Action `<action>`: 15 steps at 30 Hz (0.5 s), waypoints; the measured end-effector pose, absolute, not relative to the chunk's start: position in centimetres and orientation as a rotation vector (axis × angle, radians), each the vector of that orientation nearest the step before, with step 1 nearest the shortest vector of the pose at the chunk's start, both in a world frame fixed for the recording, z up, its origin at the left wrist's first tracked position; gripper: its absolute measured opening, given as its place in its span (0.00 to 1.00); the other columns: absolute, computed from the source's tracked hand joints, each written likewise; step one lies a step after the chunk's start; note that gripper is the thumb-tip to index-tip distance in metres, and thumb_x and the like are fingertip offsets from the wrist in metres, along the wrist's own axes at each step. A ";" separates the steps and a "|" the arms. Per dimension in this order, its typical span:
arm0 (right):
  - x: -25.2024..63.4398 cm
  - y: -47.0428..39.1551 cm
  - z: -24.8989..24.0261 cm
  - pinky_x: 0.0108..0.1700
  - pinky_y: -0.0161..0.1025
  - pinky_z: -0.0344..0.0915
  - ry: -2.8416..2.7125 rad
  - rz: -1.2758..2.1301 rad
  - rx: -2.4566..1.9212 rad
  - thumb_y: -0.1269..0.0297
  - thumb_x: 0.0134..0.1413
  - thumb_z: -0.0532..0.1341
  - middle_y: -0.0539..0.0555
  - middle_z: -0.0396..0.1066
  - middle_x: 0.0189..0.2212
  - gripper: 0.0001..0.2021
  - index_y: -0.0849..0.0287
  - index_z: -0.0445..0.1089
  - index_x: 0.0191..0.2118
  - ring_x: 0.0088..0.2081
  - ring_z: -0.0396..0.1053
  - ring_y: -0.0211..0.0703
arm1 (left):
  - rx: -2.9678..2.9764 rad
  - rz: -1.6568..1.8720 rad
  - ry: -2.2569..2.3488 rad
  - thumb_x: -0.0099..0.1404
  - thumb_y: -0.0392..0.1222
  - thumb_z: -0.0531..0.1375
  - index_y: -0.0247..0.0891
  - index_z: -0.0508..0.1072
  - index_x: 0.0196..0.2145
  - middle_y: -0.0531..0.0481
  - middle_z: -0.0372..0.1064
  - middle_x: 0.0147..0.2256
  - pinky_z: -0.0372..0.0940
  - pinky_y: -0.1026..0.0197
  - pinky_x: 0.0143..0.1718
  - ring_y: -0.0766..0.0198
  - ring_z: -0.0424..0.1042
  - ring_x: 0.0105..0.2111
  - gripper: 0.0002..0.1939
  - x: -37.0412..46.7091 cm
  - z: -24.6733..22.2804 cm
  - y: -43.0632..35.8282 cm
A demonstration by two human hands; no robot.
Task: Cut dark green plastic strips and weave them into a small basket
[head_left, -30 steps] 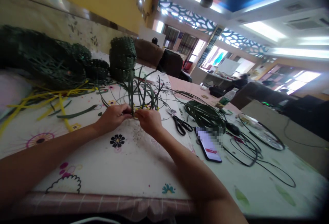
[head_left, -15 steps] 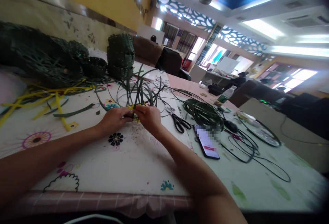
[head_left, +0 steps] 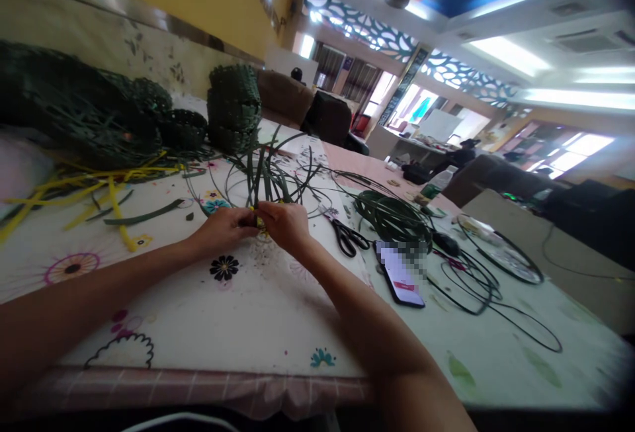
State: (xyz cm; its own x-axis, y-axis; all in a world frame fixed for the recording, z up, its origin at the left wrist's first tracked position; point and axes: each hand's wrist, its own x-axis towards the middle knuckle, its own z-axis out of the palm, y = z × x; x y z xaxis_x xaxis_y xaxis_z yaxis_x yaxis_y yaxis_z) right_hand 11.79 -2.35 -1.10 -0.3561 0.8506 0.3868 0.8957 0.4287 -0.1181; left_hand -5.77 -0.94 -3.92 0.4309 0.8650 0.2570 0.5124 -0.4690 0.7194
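My left hand [head_left: 228, 225] and my right hand [head_left: 285, 223] meet over the flowered tablecloth [head_left: 198, 326], fingers closed on a small piece of weaving. Dark green strips [head_left: 268, 171] fan up and away from it, and yellow bits [head_left: 261, 225] show between the hands. My left thumb and fingers pinch its left side. On the other side, my right fingers press at the base of the strips. Most of the woven part is hidden behind the hands.
Black scissors [head_left: 348, 237], a phone [head_left: 401, 276] and a coil of green strip [head_left: 391, 217] lie to the right. Yellow strips [head_left: 116, 210] lie left. Behind them stand a tall green woven basket [head_left: 233, 108] and a large woven piece [head_left: 69, 104]. A plastic bottle [head_left: 439, 180] stands back right.
Both hands stay in nearly the same place on the weaving. The upright green strips have shifted slightly, and the right fingers have moved a little to the left.
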 end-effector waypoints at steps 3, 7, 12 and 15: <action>12.2 -2.7 -0.5 0.37 0.34 0.57 -2.271 -0.190 -1.349 0.59 0.70 0.55 0.52 0.77 0.35 0.13 0.53 0.75 0.51 0.36 0.70 0.40 | 2.036 0.947 1.156 0.57 0.50 0.61 0.38 0.70 0.24 0.54 0.68 0.23 0.59 0.61 0.30 0.63 0.67 0.27 0.13 -6.1 -3.6 -0.5; 12.6 -3.7 0.3 0.51 0.40 0.61 -2.128 -0.350 -1.170 0.58 0.72 0.51 0.59 0.74 0.42 0.18 0.58 0.75 0.52 0.46 0.67 0.46 | 1.820 1.080 1.145 0.55 0.50 0.65 0.37 0.70 0.25 0.53 0.68 0.23 0.60 0.62 0.29 0.65 0.66 0.26 0.14 -6.8 -2.8 -0.1; 12.2 -3.6 -0.3 0.43 0.36 0.65 -2.004 0.117 -1.254 0.65 0.68 0.55 0.54 0.75 0.32 0.13 0.60 0.78 0.41 0.36 0.71 0.40 | 1.607 1.147 1.086 0.53 0.48 0.67 0.36 0.70 0.26 0.53 0.69 0.24 0.60 0.63 0.29 0.67 0.66 0.26 0.14 -7.4 -2.8 0.1; 11.9 -2.8 -1.2 0.34 0.32 0.64 -1.892 0.512 -1.323 0.68 0.64 0.59 0.48 0.73 0.23 0.10 0.61 0.78 0.45 0.25 0.69 0.36 | 1.609 1.134 1.097 0.54 0.48 0.67 0.36 0.70 0.26 0.53 0.69 0.24 0.60 0.64 0.28 0.67 0.66 0.25 0.13 -7.6 -3.1 0.1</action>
